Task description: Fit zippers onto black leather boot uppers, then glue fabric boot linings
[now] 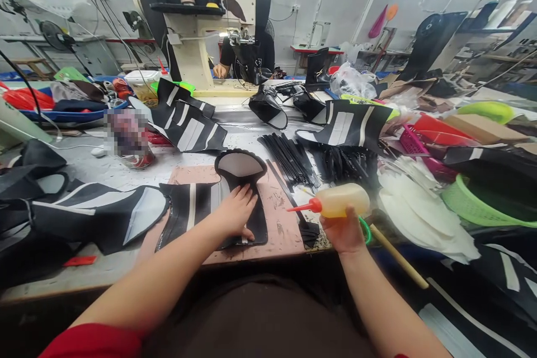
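Observation:
On a pink mat (281, 224) lies a black boot upper (259, 219) with pale strips and a grey rounded toe part. My left hand (234, 213) rests on it, palm down and fingers stretched out. In my right hand (346, 235) is a squeeze bottle (343, 200) of yellowish liquid, held above the table to the right of the mat. Its red nozzle points left, apart from the upper. Bundles of thin black strips (289, 159) lie just beyond the bottle.
More boot uppers (100, 207) are piled on the left, with others toward the back. A sewing machine (188, 39) stands ahead, a person (264, 50) behind it. To my right are white cut pieces (413, 207), a green basket (482, 201) and a wooden handle (398, 257).

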Demonstrator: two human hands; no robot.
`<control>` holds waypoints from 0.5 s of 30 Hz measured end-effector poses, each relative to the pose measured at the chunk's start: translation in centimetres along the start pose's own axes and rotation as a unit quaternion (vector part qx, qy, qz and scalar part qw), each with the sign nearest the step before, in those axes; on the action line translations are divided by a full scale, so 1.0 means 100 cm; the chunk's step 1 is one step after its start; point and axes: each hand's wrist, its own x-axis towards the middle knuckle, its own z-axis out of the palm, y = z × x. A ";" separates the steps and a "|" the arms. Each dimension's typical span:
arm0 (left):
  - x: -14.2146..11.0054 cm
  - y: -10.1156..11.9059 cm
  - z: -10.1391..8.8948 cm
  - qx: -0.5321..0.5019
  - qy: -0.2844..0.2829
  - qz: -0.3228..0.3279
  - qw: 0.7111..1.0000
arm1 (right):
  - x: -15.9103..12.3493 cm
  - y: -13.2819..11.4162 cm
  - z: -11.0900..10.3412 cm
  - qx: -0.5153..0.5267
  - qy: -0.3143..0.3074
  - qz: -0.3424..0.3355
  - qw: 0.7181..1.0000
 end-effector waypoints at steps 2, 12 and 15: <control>0.001 -0.005 -0.001 -0.011 -0.013 0.001 1.000 | 0.012 0.003 0.009 -0.008 0.014 0.003 1.000; 0.003 -0.009 0.001 -0.056 -0.028 -0.044 0.997 | 0.084 0.035 0.070 -0.194 -0.014 -0.058 0.979; 0.001 -0.011 0.008 -0.065 -0.012 -0.042 0.997 | 0.100 0.046 0.074 -0.238 -0.029 -0.070 0.968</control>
